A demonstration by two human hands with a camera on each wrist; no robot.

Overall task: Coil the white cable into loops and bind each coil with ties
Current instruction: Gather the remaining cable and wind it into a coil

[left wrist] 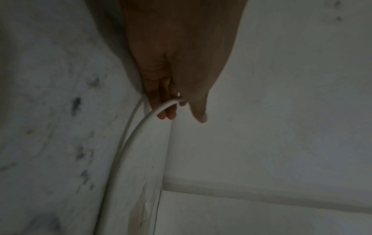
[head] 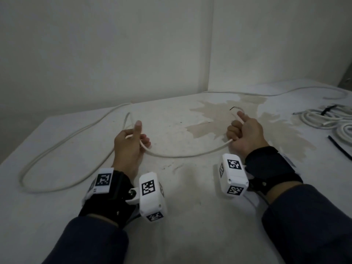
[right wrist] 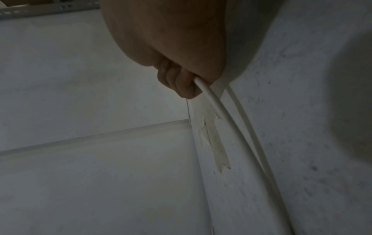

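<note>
A long white cable (head: 182,155) sags between my two hands over the white table (head: 190,216). My left hand (head: 133,139) holds it with curled fingers, thumb pointing up, and a small loop rises behind the hand. In the left wrist view the cable (left wrist: 141,127) crosses the fingertips (left wrist: 169,113). My right hand (head: 241,131) grips the cable in a fist near its end, whose dark tip (head: 232,108) sticks out beyond the thumb. The right wrist view shows the fingers (right wrist: 181,82) curled round the cable (right wrist: 217,108). The rest of the cable runs left in a wide bend.
Bundled white cable coils (head: 327,119) with a black tie lie at the right edge of the table. A loose black tie (head: 341,149) lies near them. Another cable stretch (head: 266,94) runs along the back wall. A patch of peeled paint (head: 219,119) marks the tabletop.
</note>
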